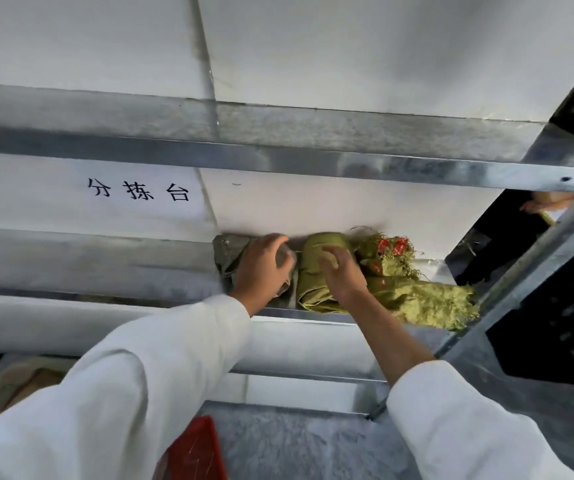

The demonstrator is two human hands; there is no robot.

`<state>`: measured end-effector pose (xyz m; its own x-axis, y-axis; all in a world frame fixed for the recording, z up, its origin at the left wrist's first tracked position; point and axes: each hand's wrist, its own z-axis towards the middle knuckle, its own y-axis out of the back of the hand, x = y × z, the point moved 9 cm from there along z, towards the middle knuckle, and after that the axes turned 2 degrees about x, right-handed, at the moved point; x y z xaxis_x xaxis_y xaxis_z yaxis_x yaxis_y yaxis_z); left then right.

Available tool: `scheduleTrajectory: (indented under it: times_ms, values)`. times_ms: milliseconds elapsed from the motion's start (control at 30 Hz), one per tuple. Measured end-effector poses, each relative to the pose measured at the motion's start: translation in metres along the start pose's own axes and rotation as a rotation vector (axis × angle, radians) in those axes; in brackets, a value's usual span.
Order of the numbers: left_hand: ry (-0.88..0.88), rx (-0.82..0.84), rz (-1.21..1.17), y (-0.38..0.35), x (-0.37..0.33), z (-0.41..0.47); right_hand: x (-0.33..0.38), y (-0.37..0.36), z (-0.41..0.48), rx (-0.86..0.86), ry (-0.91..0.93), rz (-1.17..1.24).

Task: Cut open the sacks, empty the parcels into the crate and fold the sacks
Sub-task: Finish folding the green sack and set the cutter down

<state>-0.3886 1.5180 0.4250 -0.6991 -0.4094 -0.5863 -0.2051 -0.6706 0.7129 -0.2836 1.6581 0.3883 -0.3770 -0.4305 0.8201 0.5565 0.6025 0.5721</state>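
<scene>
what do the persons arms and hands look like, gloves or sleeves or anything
No gloves: the left hand and the right hand are bare, and no ring or watch shows. Both arms wear loose, plain white long sleeves. The left sleeve reaches the wrist. The right sleeve ends partway up the forearm, leaving the rest bare.
</scene>
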Motion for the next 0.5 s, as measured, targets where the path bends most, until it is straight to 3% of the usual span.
scheduleTrajectory:
  times_ms: [167,500]
  values:
    - [-0.027,-0.117,0.180,0.062,0.003,-0.060,0.026,-0.015,-0.054,-0.003,0.132,-0.285]
    - [0.134,-0.080,0.324,0.144,0.027,-0.224,0.124,-0.093,-0.198,0.133,0.355,-0.342]
